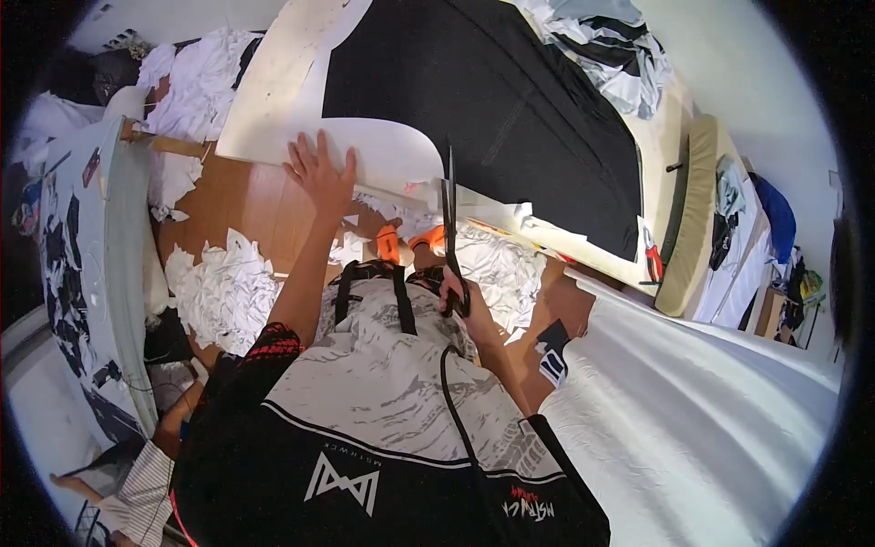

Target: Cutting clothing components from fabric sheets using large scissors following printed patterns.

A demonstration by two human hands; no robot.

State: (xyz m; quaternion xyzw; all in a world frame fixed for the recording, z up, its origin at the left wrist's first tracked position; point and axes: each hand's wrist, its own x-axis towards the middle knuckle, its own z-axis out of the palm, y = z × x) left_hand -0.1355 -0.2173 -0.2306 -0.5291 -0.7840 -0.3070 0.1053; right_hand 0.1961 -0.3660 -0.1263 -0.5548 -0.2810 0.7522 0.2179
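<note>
Black fabric lies flat on the table in front of me, with a white sheet along its left and near edges. The sheet's edge curves round a corner of the black. My left hand rests on the sheet near the table's front edge, fingers spread. In my right hand are large dark scissors, gripped by the handles. Their long blades point away from me, the tips by the near edge of the black fabric beside the sheet's curve. Whether the blades touch the fabric I cannot tell.
White scraps are heaped on the wooden floor. A red-handled tool lies at the table's right corner, beside a long olive cushion. White cloth spreads at lower right. Another person's striped clothing shows at lower left.
</note>
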